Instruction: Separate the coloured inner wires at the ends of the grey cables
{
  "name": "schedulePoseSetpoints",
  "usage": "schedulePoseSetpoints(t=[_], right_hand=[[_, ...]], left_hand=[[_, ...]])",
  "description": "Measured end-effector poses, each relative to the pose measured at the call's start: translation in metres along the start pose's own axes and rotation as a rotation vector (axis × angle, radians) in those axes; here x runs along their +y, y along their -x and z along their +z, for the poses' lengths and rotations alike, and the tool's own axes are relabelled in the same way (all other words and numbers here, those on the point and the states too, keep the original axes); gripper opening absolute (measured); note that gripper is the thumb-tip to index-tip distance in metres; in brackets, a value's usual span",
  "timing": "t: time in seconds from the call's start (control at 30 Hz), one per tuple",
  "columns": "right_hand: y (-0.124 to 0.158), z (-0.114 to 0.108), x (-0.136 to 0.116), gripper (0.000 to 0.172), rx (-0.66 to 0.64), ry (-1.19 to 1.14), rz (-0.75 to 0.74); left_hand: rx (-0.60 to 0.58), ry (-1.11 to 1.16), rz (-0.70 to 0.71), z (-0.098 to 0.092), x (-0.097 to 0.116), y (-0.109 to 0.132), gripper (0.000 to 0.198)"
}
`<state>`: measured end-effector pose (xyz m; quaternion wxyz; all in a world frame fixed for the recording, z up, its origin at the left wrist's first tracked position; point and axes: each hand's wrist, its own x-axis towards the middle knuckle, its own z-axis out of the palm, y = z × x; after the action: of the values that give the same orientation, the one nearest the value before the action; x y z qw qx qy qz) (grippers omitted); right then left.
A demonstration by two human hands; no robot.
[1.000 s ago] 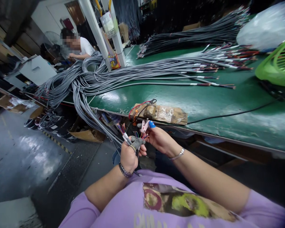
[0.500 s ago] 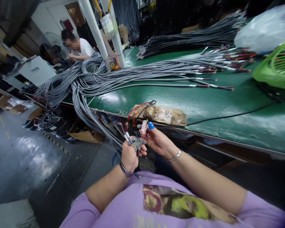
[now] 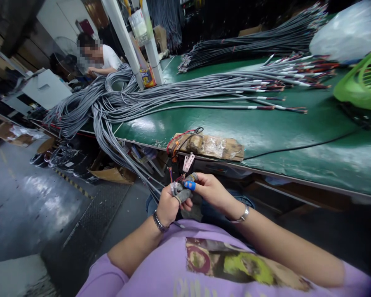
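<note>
My left hand (image 3: 168, 206) is closed around several grey cables (image 3: 131, 166) near their stripped ends, with a grey finger cot on its thumb. Thin coloured wires (image 3: 171, 176) stick up out of that fist. Close against it, my right hand (image 3: 214, 193) pinches at the wire ends; its thumb wears blue tape and a forefinger a grey cot. The fingertips partly hide the wires there. A pink clip (image 3: 188, 162) hangs just above both hands, at the bench edge, touching neither.
A wooden board (image 3: 224, 147) with red and black leads lies along the edge of the green bench (image 3: 278, 136). Bundled grey cables (image 3: 179, 93) stretch across the bench. A green basket (image 3: 363, 84) stands at right; a co-worker (image 3: 106, 60) sits far left.
My right hand has come away from the pink clip and moved down to the wire ends beside my left hand. My left hand still grips the cables.
</note>
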<state>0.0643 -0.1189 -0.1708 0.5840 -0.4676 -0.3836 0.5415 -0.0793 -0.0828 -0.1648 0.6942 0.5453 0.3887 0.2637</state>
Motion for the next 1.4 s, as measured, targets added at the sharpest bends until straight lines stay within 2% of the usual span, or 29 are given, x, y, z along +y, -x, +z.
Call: schedulePoseSetpoints(t=[0.13, 0.37, 0.73, 1.0, 1.23, 1.4], right_hand=[[0.002, 0.002, 0.001, 0.031, 0.079, -0.007, 0.008], [0.005, 0.007, 0.002, 0.033, 0.085, -0.062, 0.005], [-0.004, 0.011, -0.003, 0.033, 0.007, -0.077, 0.058], [0.001, 0.013, 0.006, 0.031, 0.127, -0.084, 0.034], [0.0, 0.014, 0.01, 0.029, 0.129, -0.158, 0.1], [0.0, 0.014, 0.006, 0.029, 0.121, -0.111, 0.079]], left_hand=[[0.088, 0.094, 0.038, 0.001, -0.001, 0.0, 0.029], [0.183, 0.196, 0.072, 0.002, -0.002, -0.002, 0.028], [0.131, 0.146, 0.062, 0.0, -0.007, -0.004, 0.028], [0.216, 0.207, 0.076, 0.0, -0.004, -0.005, 0.03], [0.216, 0.23, 0.071, -0.001, -0.006, -0.006, 0.027], [0.214, 0.211, 0.076, -0.001, -0.006, -0.006, 0.026]])
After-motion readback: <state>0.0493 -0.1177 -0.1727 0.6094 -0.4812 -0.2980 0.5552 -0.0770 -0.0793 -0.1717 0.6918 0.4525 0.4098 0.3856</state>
